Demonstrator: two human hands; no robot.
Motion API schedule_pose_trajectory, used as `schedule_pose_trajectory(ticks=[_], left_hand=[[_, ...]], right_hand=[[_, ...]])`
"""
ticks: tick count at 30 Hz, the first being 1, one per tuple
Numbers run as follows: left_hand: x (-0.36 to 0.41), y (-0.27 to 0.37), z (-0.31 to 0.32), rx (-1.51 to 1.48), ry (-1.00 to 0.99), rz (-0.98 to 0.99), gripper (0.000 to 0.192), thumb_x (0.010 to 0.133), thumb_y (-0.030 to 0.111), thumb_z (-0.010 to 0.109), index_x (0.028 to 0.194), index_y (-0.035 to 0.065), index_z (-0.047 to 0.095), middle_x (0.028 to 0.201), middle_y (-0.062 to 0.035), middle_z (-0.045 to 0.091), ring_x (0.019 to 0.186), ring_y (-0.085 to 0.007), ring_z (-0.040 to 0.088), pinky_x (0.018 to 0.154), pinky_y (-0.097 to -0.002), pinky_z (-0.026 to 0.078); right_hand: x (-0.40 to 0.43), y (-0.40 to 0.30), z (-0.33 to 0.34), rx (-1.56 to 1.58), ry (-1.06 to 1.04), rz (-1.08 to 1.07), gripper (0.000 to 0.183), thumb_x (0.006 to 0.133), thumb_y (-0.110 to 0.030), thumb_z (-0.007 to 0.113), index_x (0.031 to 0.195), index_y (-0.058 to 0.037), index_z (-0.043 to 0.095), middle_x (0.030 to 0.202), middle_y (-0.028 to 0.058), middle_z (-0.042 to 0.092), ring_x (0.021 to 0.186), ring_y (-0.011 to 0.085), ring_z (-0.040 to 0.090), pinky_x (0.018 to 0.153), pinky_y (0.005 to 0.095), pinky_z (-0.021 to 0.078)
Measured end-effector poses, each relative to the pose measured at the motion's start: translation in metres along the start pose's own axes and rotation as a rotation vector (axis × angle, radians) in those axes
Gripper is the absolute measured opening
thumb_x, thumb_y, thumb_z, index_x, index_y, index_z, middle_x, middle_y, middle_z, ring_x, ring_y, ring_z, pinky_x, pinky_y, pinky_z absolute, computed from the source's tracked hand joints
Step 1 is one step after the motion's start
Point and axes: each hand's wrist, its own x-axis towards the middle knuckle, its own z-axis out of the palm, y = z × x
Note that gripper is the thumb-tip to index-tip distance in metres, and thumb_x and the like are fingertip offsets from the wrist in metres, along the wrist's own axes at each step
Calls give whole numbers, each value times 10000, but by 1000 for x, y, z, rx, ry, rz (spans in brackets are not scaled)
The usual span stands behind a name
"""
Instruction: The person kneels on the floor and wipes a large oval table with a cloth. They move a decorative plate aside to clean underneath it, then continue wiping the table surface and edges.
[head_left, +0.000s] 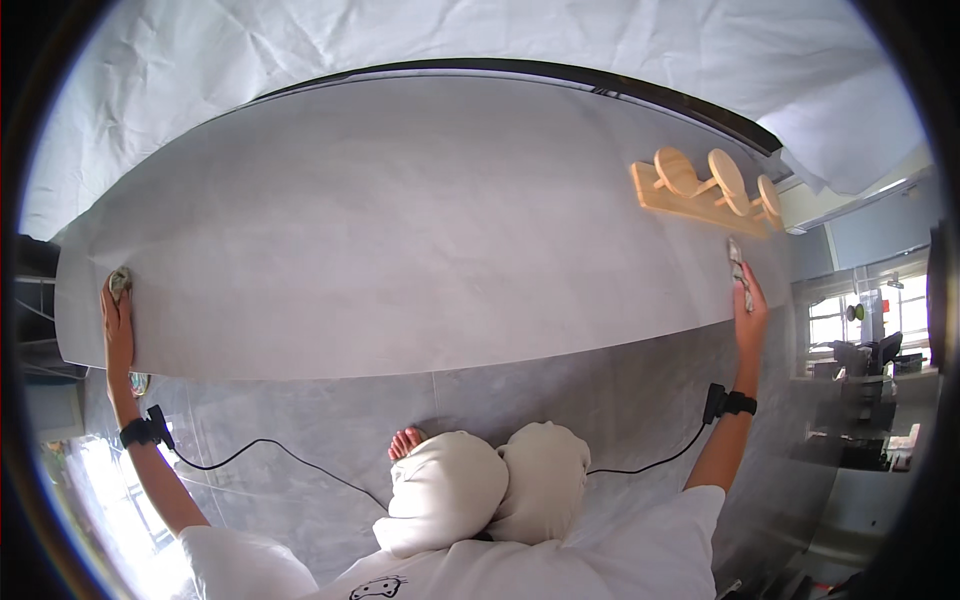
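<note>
A long, pale grey board or tabletop (390, 225) stretches across the view before me. At its left end my left hand (118, 311) grips a small crumpled cloth or sock (120, 280) with a mottled pattern. My right hand (751, 300) is at the other end, holding a similar crumpled cloth (739, 274) that reaches past the fingers. Just beyond that hand lies a light wooden rack (697, 206) with round wooden discs on pegs.
White crumpled fabric (525, 30) lies beyond a dark edge strip (570, 69). Cables run from black wrist devices (159, 427) towards my body. A round patterned object (139, 383) shows near my left forearm, over the grey tiled floor (300, 420).
</note>
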Motion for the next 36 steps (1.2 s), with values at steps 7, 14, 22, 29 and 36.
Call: schedule_pose_trajectory(ticks=[7,14,22,29,36], left_hand=[[-1,-10,19,-29,61,-76,548,1161,344,511,1576,-5,436,1497,-254,533,1392,-429,519,1193,-460,391],[-9,4,22,97,9,-62,518,1172,295,464,1612,33,386,1562,-232,475,1422,-418,501,1216,-442,378],[-72,211,31,-67,-104,74,491,1131,97,469,1613,58,382,1593,-224,455,1461,-408,482,1249,-448,364],[-109,400,64,-202,-220,264,519,1048,-24,572,1548,27,440,1579,-220,506,1461,-405,515,1215,-448,428],[-159,571,109,-333,-262,663,592,876,10,735,1434,17,540,1477,-215,557,1435,-423,530,1177,-517,471]], right_hand=[[10,97,-52,-40,65,112,426,1108,-190,634,1490,-1,645,1459,189,703,1360,274,662,1148,369,477],[19,138,-47,-64,103,140,409,1095,-182,640,1475,-30,663,1459,220,695,1380,316,656,1148,380,481],[3,-24,2,-37,16,41,414,1065,-145,656,1461,-26,668,1467,250,669,1403,408,624,1140,425,498],[-18,-196,67,121,-110,-316,443,1014,-74,679,1448,8,642,1432,257,670,1374,460,615,1167,510,494],[-61,-310,110,331,-255,-602,464,989,-96,710,1428,32,632,1466,240,633,1407,460,567,1201,541,463]])
